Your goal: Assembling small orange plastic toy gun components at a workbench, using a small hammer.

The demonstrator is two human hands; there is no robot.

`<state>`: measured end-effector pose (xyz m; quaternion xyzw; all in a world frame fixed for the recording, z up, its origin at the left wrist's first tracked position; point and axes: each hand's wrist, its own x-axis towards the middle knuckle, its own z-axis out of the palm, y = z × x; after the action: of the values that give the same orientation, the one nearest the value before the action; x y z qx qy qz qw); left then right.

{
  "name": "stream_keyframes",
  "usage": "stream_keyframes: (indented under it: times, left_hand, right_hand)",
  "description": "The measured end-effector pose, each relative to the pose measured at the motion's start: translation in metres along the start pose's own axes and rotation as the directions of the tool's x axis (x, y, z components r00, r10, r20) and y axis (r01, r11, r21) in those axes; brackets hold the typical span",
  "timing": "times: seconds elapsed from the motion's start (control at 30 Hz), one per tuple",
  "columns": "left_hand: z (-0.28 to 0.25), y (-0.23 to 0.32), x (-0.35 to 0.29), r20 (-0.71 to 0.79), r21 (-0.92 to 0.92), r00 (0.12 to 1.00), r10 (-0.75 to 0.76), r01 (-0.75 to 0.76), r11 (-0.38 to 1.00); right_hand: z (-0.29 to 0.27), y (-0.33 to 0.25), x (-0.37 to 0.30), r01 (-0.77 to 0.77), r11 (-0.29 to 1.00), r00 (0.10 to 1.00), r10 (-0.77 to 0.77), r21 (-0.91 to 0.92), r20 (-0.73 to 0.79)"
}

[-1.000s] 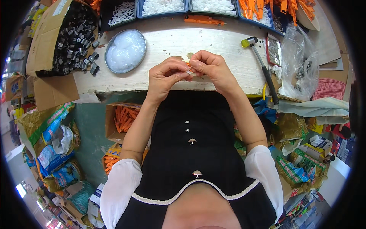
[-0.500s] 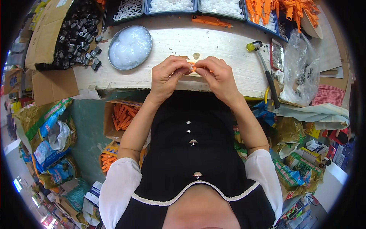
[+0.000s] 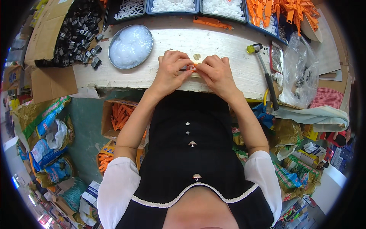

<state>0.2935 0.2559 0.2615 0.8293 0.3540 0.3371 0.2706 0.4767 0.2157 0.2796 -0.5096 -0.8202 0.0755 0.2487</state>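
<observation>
A small orange plastic part point(image 3: 192, 68) with a white piece in it is held near the table's front edge. My left hand point(image 3: 171, 71) pinches its left end between thumb and fingers. A bit of something dark shows by those fingertips, too small to name. My right hand point(image 3: 216, 72) has its fingers closed on the right end, hiding much of the part. Just beyond the hands, a small tan blob point(image 3: 196, 56) sits on the white worktable point(image 3: 171, 38).
A round dish of clear gel-like material point(image 3: 130, 47) stands left, by a carton of black parts point(image 3: 78, 32). Trays of white pieces point(image 3: 171, 12) line the back, beside piled orange parts point(image 3: 293, 15). A hammer point(image 3: 265, 68) and plastic bag point(image 3: 299, 72) lie right.
The fingers of my left hand have opened out a little and shifted, so more of the orange part shows between my hands. My right hand keeps its hold on it.
</observation>
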Motion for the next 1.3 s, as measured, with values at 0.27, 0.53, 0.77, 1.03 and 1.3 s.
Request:
stream_keyframes:
  times: [0.27, 0.53, 0.77, 1.03, 1.3]
  left_hand:
    - [-0.001, 0.006, 0.013, 0.091, 0.094, 0.996, -0.004, -0.005, 0.996]
    - [-0.008, 0.039, 0.065, 0.557, 0.517, 0.813, -0.170, -0.179, 0.837]
    - [0.040, 0.059, 0.177, 0.538, 0.422, 0.839, 0.083, -0.352, 0.835]
    - [0.113, 0.047, 0.261, 0.429, 0.616, 0.875, 0.223, -0.464, 0.637]
    - [0.109, 0.057, 0.285, 0.662, 0.447, 0.749, 0.019, -0.415, 0.792]
  right_hand:
    - [-0.012, 0.015, -0.003, -0.033, 0.993, 0.999, 0.035, 0.110, -0.016]
    - [-0.062, 0.073, -0.031, -0.189, 0.980, 0.966, 0.196, 0.062, -0.166]
    - [-0.110, 0.157, -0.076, -0.493, 0.865, 0.830, 0.434, -0.097, -0.350]
    - [-0.117, 0.188, -0.087, -0.613, 0.744, 0.781, 0.518, -0.266, -0.349]
    - [-0.115, 0.191, -0.084, -0.631, 0.719, 0.775, 0.560, -0.293, -0.295]
